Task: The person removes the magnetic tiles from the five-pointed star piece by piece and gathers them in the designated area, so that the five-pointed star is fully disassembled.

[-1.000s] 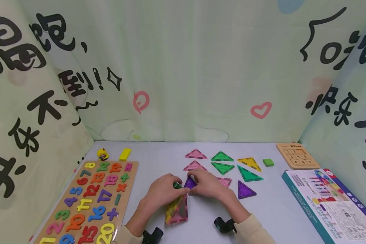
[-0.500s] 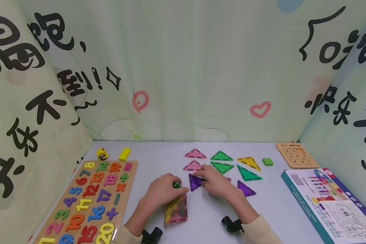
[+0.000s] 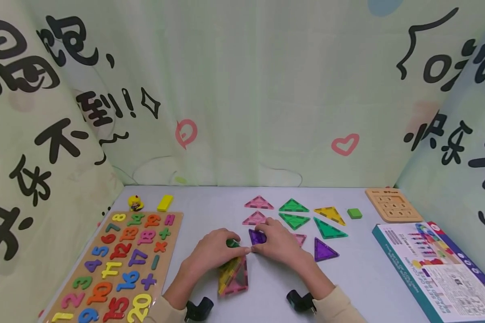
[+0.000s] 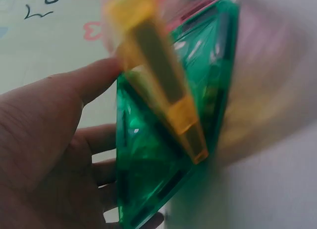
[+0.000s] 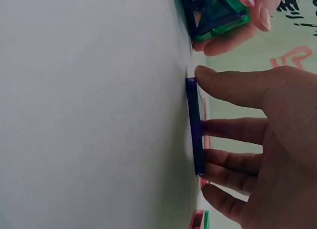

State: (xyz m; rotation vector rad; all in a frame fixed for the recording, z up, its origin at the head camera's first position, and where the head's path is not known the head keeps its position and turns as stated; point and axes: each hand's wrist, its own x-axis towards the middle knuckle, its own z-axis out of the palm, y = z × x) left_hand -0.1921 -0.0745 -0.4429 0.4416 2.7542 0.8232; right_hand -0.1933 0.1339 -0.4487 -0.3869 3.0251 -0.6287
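Observation:
My left hand [image 3: 214,251] grips a block built of magnetic tiles [image 3: 235,279], with pink and yellow faces towards me and green at its top. In the left wrist view a green triangular tile [image 4: 148,169] and a blurred yellow tile edge [image 4: 163,70] stand close before the thumb. My right hand [image 3: 280,242] holds a purple triangular tile [image 3: 256,236] low at the table, its thumb at one end and fingers along it. The purple tile [image 5: 194,127] shows edge-on in the right wrist view. Both thumbs nearly meet.
Loose triangular tiles lie beyond and right of my hands: pink [image 3: 259,202], green [image 3: 293,205], yellow [image 3: 330,216] and purple [image 3: 325,249]. A number board [image 3: 117,264] lies left. A box [image 3: 440,269] and a wooden number puzzle [image 3: 394,206] sit right; a green block [image 3: 354,213] is nearby.
The right hand drew the purple tile rightward, away from the left hand, then came back left with it, the tile turning slightly. The left hand and built block stay nearly still.

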